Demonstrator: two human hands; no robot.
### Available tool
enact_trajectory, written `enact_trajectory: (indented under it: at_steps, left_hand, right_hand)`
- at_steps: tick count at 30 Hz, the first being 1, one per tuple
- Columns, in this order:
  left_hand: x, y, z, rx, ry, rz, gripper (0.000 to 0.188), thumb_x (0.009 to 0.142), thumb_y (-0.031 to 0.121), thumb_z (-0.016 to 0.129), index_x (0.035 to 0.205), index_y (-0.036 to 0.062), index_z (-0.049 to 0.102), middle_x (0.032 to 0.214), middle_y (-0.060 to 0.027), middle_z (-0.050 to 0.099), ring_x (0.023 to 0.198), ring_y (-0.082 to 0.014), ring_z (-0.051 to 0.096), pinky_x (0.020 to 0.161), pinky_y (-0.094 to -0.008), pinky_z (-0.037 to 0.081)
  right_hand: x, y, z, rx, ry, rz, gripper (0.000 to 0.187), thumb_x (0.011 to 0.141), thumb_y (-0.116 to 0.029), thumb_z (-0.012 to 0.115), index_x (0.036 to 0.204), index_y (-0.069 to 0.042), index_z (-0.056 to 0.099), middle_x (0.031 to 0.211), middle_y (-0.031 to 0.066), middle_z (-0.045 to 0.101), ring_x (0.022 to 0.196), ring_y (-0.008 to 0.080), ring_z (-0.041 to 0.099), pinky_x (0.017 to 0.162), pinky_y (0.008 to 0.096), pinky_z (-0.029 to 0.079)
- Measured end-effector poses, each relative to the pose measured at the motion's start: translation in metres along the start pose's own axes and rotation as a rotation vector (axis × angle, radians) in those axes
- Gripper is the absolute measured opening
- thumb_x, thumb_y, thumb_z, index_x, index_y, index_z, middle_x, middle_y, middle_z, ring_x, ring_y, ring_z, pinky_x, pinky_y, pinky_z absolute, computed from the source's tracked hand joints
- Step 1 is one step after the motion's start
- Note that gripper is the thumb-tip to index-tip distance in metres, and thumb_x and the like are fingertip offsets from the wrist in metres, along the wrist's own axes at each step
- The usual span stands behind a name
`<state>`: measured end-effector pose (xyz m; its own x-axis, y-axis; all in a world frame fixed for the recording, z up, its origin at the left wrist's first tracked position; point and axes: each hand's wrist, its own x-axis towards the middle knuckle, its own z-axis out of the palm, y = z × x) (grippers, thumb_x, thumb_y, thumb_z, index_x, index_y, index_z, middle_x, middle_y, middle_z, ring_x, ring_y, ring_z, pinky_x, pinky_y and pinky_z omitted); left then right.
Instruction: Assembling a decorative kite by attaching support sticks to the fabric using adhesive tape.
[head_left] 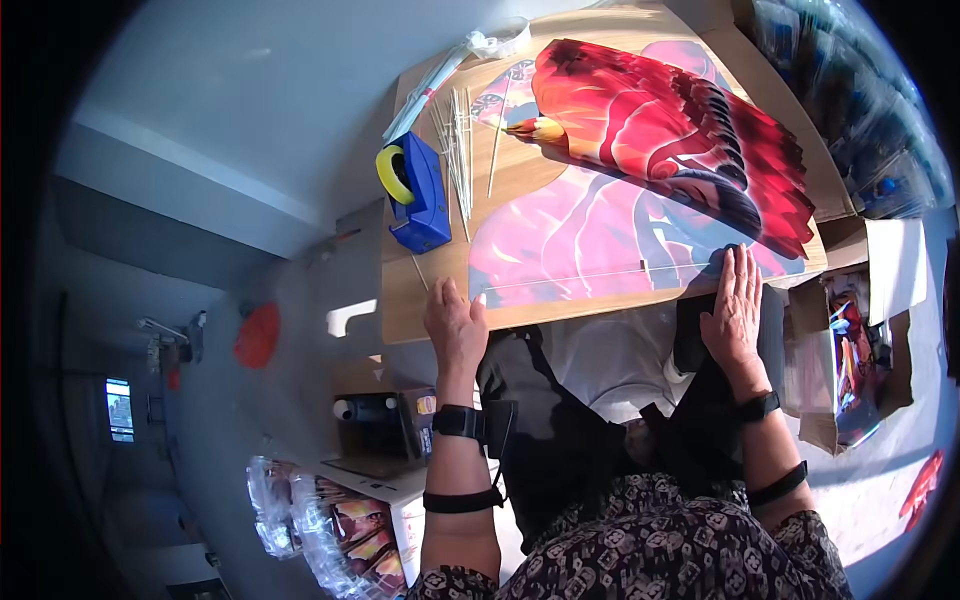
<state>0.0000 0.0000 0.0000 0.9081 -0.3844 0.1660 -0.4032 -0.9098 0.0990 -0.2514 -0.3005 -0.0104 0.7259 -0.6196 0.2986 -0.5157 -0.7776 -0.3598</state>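
Note:
A pale pink and grey printed sheet (560,235) lies on the wooden table, near its front edge. Along its near side runs a thin white rod (580,276) with a small dark piece partway along it. My left hand (457,325) rests at the rod's left end, fingers apart and the thumb by the rod. At the other end my right hand (735,310) lies flat with fingers stretched out, the tips over the sheet's edge. Beyond, a red feather-printed sheet (640,120) covers part of the pale one. Any grip on the rod by the fingertips is too small to make out.
A blue tape dispenser (425,205) with a yellow-rimmed roll stands at the table's left, beside several thin sticks (457,160). Behind are a plastic-wrapped bundle (435,85) and a clear tape roll (503,40). An open cardboard box (815,405) stands at the right.

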Motion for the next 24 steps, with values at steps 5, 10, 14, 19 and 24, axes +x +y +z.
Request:
enact_trajectory:
  at_steps: [5,10,14,19,24]
  left_hand:
    - [0.051,-0.023,-0.039,-0.696,0.366,-0.190,0.022,0.091,0.012,0.058,0.111,0.0018,0.060,0.116,-0.0156,0.059,0.104,-0.0271,0.058,0.091,-0.0378,0.047]
    - [0.109,-0.041,-0.064,-1.004,0.325,-0.422,0.026,0.091,0.012,0.060,0.111,-0.0035,0.065,0.105,-0.0140,0.066,0.097,-0.0219,0.062,0.086,-0.0292,0.048]
    - [0.132,-0.027,-0.077,-1.023,0.141,-0.492,0.023,0.088,0.012,0.061,0.106,-0.0018,0.066,0.102,-0.0113,0.066,0.095,-0.0200,0.061,0.087,-0.0369,0.047]
    - [0.143,-0.027,-0.087,-1.200,-0.112,-0.633,0.016,0.083,0.016,0.063,0.097,0.0086,0.062,0.093,-0.0021,0.058,0.074,-0.0144,0.040,0.082,-0.0519,0.046]
    - [0.145,-0.026,-0.084,-1.308,-0.074,-0.624,0.017,0.085,0.013,0.059,0.099,0.0038,0.057,0.098,-0.0079,0.056,0.089,-0.0190,0.052,0.085,-0.0606,0.045]
  right_hand:
    - [0.007,-0.006,-0.010,0.304,0.241,-0.098,0.059,0.067,0.008,0.045,0.126,-0.001,0.051,0.132,0.0174,0.051,0.126,0.0387,0.044,0.109,0.0455,0.034]
    - [0.033,-0.028,0.007,0.373,0.318,-0.121,0.030,0.078,0.000,0.057,0.108,-0.003,0.058,0.112,0.0139,0.058,0.106,0.0347,0.052,0.095,0.0440,0.041]
    - [0.042,-0.014,0.022,0.261,0.383,-0.073,0.023,0.084,-0.008,0.060,0.106,-0.004,0.057,0.110,0.0128,0.058,0.105,0.0333,0.052,0.094,0.0437,0.039]
    - [0.042,-0.013,0.029,0.143,0.338,-0.027,0.026,0.086,-0.015,0.060,0.109,-0.005,0.055,0.115,0.0111,0.056,0.109,0.0318,0.051,0.095,0.0425,0.037]
    - [0.043,-0.015,0.031,0.129,0.325,-0.022,0.029,0.086,-0.018,0.061,0.111,-0.005,0.055,0.117,0.0111,0.056,0.110,0.0320,0.050,0.095,0.0428,0.036]
